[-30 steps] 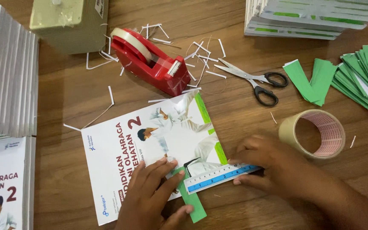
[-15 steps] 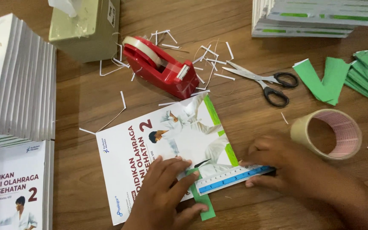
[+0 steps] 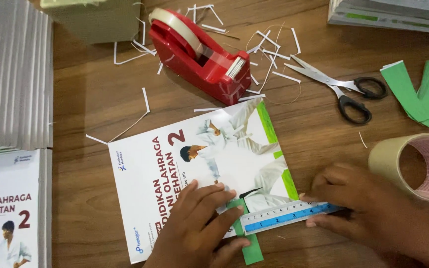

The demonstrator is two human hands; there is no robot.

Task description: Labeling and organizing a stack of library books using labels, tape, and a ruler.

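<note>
both hands [image 3: 202, 223] on ruler [image 3: 289, 217]

Left hand [image 3: 202, 226]: comes in from bottom edge, palm down, fingers [image 3: 209, 191] extended and slightly spread, pointing up-right. Flat, pressing pose; thumb runs out to the right along the lower side, tip near bottom centre. Wrist cut off by frame edge.

Right hand [image 3: 361, 201]: enters from lower right corner, forearm angled up-left. Palm down, knuckles raised, fingers curled under and pointing left. Fingertips bunched low, pressing downward; thumb tucked below, tip just visible on the lower left side of the hand. Slightly blurred, so individual finger positions are hard to separate.

Hands are close, not touching each other. Both sit low, neither closed into a fist.
</note>
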